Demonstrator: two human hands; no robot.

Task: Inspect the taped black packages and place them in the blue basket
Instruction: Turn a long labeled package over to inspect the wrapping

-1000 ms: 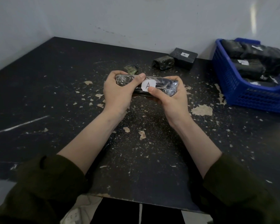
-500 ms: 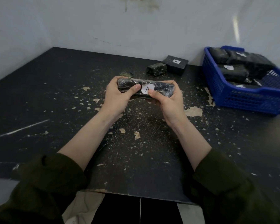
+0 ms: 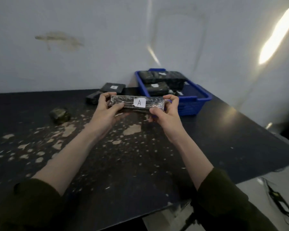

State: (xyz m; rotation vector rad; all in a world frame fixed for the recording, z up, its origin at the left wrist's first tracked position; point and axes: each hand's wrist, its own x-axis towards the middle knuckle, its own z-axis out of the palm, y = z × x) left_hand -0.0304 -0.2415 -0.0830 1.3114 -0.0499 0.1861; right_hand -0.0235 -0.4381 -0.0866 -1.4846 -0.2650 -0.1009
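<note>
Package (image 3: 123, 104) is held up in front of me, off the table (image 3: 223, 130) as far as I can judge. Its long axis runs left to right across my view. The white label (image 3: 139, 102) marked "A" faces me, and tape glints over the black wrap.

Left hand (image 3: 105, 112) grips the left end, fingers curled over the top and thumb on the near face. Right hand (image 3: 165, 112) grips the right end the same way. Neither hand is free.

Key relation: the basket (image 3: 190, 107) lies beyond the package and to its right, close to the wall. The right hand is the nearer one. The package's right end overlaps the basket's near-left corner in my view, but I read it as short of the rim, not over it.

Basket contents: several black packs (image 3: 157, 88) are piled at the left and back, some with white labels. It's too dark to count them. The right part of the floor shows bare blue.

Left of the basket, near the wall, a flat pack (image 3: 113, 87) with a label lies just beside a small pack (image 3: 92, 98). A dark lump (image 3: 60, 114) sits well to the left; I can't tell what it is.

My read: this is the inspection step, label side checked and placing not yet done. The next move goes forward and right, toward the bare part of the basket.
</note>
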